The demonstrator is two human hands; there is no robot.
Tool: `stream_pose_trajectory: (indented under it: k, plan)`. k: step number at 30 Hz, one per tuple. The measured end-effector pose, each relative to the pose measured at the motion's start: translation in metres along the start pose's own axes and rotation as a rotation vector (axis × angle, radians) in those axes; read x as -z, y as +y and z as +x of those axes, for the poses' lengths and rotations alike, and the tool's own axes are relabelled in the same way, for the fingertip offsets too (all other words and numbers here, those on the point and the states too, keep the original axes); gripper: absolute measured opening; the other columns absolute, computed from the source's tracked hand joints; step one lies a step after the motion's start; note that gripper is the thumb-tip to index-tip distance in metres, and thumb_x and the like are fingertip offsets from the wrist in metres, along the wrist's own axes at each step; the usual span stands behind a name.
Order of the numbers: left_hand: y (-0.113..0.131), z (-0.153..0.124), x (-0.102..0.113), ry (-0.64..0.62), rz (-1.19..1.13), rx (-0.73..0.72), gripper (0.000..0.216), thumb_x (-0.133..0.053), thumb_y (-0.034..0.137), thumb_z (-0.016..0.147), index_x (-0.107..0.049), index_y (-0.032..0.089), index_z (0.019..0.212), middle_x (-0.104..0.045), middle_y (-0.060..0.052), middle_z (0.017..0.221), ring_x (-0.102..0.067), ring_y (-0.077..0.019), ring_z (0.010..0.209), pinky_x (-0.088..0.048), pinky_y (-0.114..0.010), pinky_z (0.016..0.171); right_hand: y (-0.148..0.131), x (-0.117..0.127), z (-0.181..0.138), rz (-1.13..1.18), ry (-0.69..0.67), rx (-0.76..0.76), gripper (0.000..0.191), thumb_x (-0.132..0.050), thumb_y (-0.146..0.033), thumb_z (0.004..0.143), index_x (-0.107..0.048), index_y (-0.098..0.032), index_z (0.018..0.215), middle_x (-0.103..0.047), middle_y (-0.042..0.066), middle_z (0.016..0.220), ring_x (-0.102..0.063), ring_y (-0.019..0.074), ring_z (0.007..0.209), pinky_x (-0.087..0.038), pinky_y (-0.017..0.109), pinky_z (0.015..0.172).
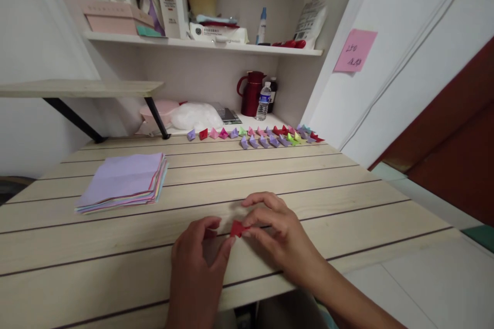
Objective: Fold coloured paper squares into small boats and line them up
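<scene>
Paper [236, 228], apparently folded, between both hands [198, 259] [280, 229]

"250" on the pink sticky note [355, 51]

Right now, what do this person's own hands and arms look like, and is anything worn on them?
The left hand and right hand are bare, with no gloves, rings or markings that I can make out. The right forearm is bare too, with no sleeve or watch showing. Most of the left forearm is out of view.
</scene>
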State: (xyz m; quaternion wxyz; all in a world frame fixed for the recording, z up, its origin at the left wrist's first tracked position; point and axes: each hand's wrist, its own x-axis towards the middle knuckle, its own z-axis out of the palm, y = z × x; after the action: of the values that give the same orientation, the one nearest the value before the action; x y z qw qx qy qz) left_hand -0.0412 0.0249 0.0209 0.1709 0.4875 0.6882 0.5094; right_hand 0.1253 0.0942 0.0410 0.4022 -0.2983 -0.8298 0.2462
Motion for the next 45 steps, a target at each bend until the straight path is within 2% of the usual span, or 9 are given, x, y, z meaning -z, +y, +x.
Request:
stream_pose_trajectory:
  k: [6, 14, 18, 25, 31, 37, 39, 42, 45]
  plan:
    - [0.018, -0.02, -0.004, -0.055, -0.305, 0.146, 0.015, -0.065, 0.039, 0.078, -0.069, 0.026, 0.082, -0.066, 0.001, 0.08, -0.061, -0.0186, 0.076, -0.045, -0.031, 0.074, -0.003, 0.006, -0.008, -0.051, 0.161, 0.184, 0.018, -0.059, -0.009, 0.089, -0.067, -0.023, 0.084, -0.059, 0.008, 0.111, -0.055, 0.0249, 0.104, -0.044, 0.045, 0.086]
    - [0.022, -0.026, -0.011, 0.031, -0.5, 0.243, 0.031, -0.075, 0.044, 0.069, -0.069, 0.022, 0.091, -0.065, -0.003, 0.089, -0.06, -0.0177, 0.076, -0.05, -0.032, 0.078, -0.009, 0.007, -0.009, -0.13, 0.181, 0.288, 0.02, -0.057, -0.004, 0.088, -0.064, -0.022, 0.085, -0.061, 0.007, 0.105, -0.054, 0.0249, 0.101, -0.042, 0.046, 0.084]
    - [0.022, -0.022, -0.009, -0.055, -0.574, 0.213, 0.03, -0.074, 0.048, 0.07, -0.071, 0.022, 0.085, -0.064, -0.004, 0.09, -0.061, -0.0192, 0.085, -0.05, -0.031, 0.083, -0.012, 0.009, -0.01, -0.118, 0.174, 0.31, 0.019, -0.058, -0.004, 0.088, -0.065, -0.021, 0.085, -0.063, 0.006, 0.103, -0.055, 0.0243, 0.1, -0.042, 0.048, 0.088]
    - [0.022, -0.017, -0.007, -0.121, -0.761, 0.339, 0.028, -0.082, 0.046, 0.064, -0.071, 0.02, 0.072, -0.064, -0.003, 0.095, -0.062, -0.0187, 0.091, -0.049, -0.029, 0.086, -0.02, 0.009, -0.01, -0.136, 0.206, 0.269, 0.022, -0.056, -0.007, 0.089, -0.07, -0.024, 0.087, -0.065, 0.005, 0.101, -0.057, 0.0239, 0.099, -0.044, 0.047, 0.088]
    - [0.028, -0.014, -0.004, -0.353, -1.028, 0.473, 0.024, -0.084, 0.038, 0.065, -0.075, 0.021, 0.08, -0.072, -0.002, 0.077, -0.065, -0.0172, 0.081, -0.05, -0.032, 0.084, -0.023, 0.008, -0.01, -0.048, 0.173, 0.141, 0.02, -0.058, -0.01, 0.09, -0.069, -0.027, 0.088, -0.065, 0.004, 0.106, -0.056, 0.0242, 0.106, -0.044, 0.045, 0.092]
    - [0.017, -0.008, -0.002, -0.395, -0.952, 0.577, 0.03, -0.084, 0.041, 0.064, -0.072, 0.018, 0.079, -0.072, -0.004, 0.08, -0.066, -0.0159, 0.081, -0.052, -0.033, 0.087, -0.025, 0.004, -0.006, -0.082, 0.167, 0.088, 0.016, -0.06, -0.008, 0.087, -0.065, -0.024, 0.088, -0.066, 0.002, 0.102, -0.056, 0.0229, 0.1, -0.042, 0.044, 0.092]
    - [0.013, -0.009, -0.003, -0.222, -0.794, 0.513, 0.04, -0.083, 0.045, 0.065, -0.068, 0.02, 0.093, -0.069, -0.002, 0.088, -0.065, -0.0159, 0.081, -0.053, -0.033, 0.084, -0.025, 0.003, -0.005, -0.201, 0.218, 0.159, 0.02, -0.059, -0.006, 0.085, -0.064, -0.024, 0.09, -0.067, 0.002, 0.1, -0.056, 0.0227, 0.098, -0.038, 0.047, 0.095]
    - [0.011, -0.012, -0.003, 0.086, -0.407, 0.193, 0.042, -0.075, 0.043, 0.071, -0.062, 0.026, 0.107, -0.063, -0.002, 0.101, -0.062, -0.0184, 0.09, -0.051, -0.037, 0.088, -0.027, 0.002, -0.005, -0.331, 0.229, 0.206, 0.022, -0.058, -0.004, 0.085, -0.064, -0.025, 0.09, -0.068, 0.001, 0.098, -0.056, 0.0215, 0.096, -0.034, 0.05, 0.101]
    - [0.011, -0.015, -0.006, 0.123, -0.161, -0.104, 0.025, -0.069, 0.036, 0.077, -0.066, 0.028, 0.101, -0.059, -0.003, 0.107, -0.058, -0.0211, 0.101, -0.046, -0.039, 0.097, -0.028, 0.002, -0.007, -0.392, 0.213, 0.208, 0.021, -0.059, -0.007, 0.087, -0.065, -0.026, 0.092, -0.069, 0.001, 0.098, -0.057, 0.0214, 0.097, -0.031, 0.051, 0.104]
